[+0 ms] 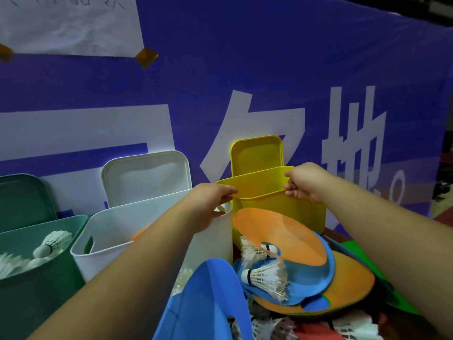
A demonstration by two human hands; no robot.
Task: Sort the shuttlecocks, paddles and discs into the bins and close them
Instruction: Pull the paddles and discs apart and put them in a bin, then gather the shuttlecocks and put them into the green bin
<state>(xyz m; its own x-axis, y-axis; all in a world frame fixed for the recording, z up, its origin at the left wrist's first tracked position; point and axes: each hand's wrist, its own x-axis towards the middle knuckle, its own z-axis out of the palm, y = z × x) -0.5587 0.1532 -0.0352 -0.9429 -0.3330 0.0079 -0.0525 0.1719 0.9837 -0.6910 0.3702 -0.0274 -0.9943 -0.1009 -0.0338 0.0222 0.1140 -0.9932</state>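
The blue fabric banner bore large white Chinese characters. Its rightmost white character 地 was readable, followed by a round full stop; the others were partly hidden. Faint handwriting on the taped white paper sheet seemed illegible.

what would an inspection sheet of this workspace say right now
surface: mostly hidden under the pile
job's things: yellow bin held at its rim; white bin and green bin open, lids propped behind; shuttlecocks in green bin; orange disc and loose shuttlecock piled in front
clutter: nothing seen
grips: left grip and right grip each hold the yellow bin's rim
cables: nothing seen
surroundings: blue banner, taped paper sheet
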